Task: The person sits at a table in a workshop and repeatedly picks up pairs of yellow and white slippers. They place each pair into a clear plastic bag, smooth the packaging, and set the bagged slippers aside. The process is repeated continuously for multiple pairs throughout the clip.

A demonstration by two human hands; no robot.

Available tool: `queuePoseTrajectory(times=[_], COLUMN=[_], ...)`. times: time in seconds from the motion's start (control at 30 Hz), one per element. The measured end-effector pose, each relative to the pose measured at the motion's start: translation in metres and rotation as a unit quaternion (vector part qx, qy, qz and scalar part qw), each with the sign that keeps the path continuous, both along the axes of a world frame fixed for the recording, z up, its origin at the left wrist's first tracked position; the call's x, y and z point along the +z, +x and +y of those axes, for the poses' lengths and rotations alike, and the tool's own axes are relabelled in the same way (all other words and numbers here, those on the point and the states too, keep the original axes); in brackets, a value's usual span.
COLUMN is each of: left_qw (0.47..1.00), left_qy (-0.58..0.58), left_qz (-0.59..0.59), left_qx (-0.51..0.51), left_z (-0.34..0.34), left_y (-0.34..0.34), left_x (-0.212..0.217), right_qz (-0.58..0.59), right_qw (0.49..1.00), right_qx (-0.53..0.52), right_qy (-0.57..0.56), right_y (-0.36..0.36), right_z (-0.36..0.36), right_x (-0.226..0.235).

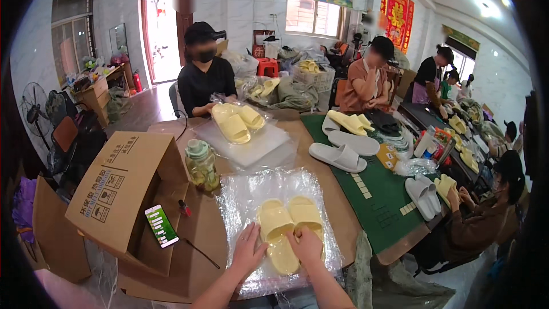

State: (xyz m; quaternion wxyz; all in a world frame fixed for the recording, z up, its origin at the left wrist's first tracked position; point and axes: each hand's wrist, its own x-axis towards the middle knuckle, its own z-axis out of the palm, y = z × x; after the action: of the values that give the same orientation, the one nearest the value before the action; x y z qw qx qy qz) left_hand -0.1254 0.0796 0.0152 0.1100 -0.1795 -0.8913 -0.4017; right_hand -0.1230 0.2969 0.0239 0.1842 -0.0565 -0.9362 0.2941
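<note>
Fingers of the left hand point(247, 250) extended, slightly parted, flat beside the pale yellow slippers point(280, 219), thumb out toward the nearer one. Right hand point(307, 246) bends down over the other slipper; its fingertips are hidden, so I cannot tell whether they pinch anything. Likely trouble: a hard push from the right hand could skid the pair out of line on the slick plastic point(237, 194), or a caught thumb could tear it. Slippers lie side by side, straps away from the person, heels close; left one just right of the left thumb, right one partly under the right hand. Whether plastic also covers them, unclear. Further out: jar point(202, 167), phone point(162, 226), cardboard box point(117, 186) to the left; grey slippers point(340, 158) on a green mat point(370, 217) to the right.
</note>
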Motion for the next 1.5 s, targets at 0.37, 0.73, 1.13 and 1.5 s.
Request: queuePoseTrajectory(times=[0.37, 0.73, 1.13, 1.5], left_qw=[1.0, 1.0, 1.0, 1.0], left_qy=[0.021, -0.018, 0.005, 0.008], left_qz=[-0.01, 0.01, 0.014, -0.018], left_qx=[-0.006, -0.009, -0.006, -0.017], left_z=[0.003, 0.005, 0.003, 0.001], left_y=[0.001, -0.005, -0.002, -0.003], left_x=[0.002, -0.008, -0.008, -0.004], right_qz=[0.076, 0.081, 0.111, 0.091], right_qw=[0.996, 0.996, 0.993, 0.994], right_qx=[-0.006, -0.023, -0.018, -0.017], right_qy=[-0.048, -0.009, -0.031, -0.049], right_y=[0.006, -0.001, 0.002, 0.002], right_z=[-0.003, 0.002, 0.001, 0.003], right_x=[0.002, -0.02, -0.017, -0.016])
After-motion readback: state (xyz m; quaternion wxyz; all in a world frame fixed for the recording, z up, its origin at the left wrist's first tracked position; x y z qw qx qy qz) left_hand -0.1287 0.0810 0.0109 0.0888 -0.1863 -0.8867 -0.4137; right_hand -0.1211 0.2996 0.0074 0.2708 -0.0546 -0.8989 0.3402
